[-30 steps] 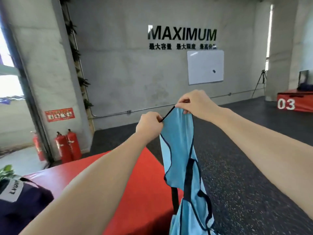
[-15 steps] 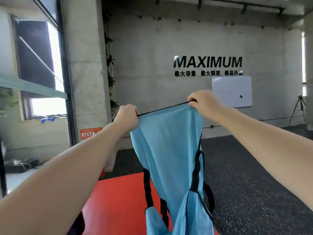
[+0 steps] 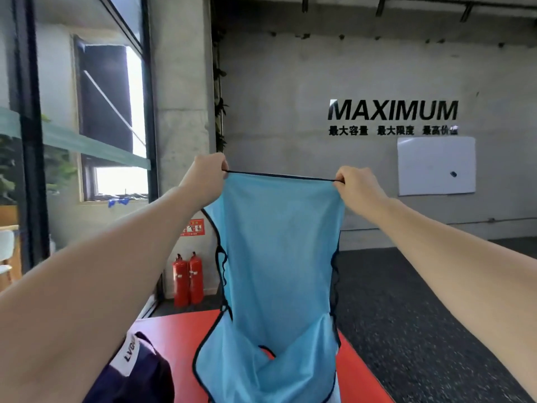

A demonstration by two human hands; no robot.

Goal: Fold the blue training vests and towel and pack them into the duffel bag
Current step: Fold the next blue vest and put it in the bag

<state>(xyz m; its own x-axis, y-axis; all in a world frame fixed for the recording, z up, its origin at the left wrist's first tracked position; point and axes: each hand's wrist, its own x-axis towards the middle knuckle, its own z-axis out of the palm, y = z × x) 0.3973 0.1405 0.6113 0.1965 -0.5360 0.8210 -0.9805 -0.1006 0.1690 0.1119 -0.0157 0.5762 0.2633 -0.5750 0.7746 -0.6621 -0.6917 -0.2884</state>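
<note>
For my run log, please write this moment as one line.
step: spread vest | left hand: pinches top edge | right hand: pinches top edge | blue vest: hanging, stretched flat | duffel bag: lower left, on red mat

A red padded platform [image 3: 180,330] is sitting low in the view, its flat top running from the lower left toward the right edge; a dark navy duffel bag [image 3: 139,373] with a white lettered panel is resting on its near left part; the lower end of a light blue vest [image 3: 270,370] is hanging down to the platform's top and bunching there, just right of the bag; the platform is standing on a dark speckled floor [image 3: 421,315]; two red fire extinguishers [image 3: 188,279] are standing on that floor beyond it, beside a concrete pillar.
</note>
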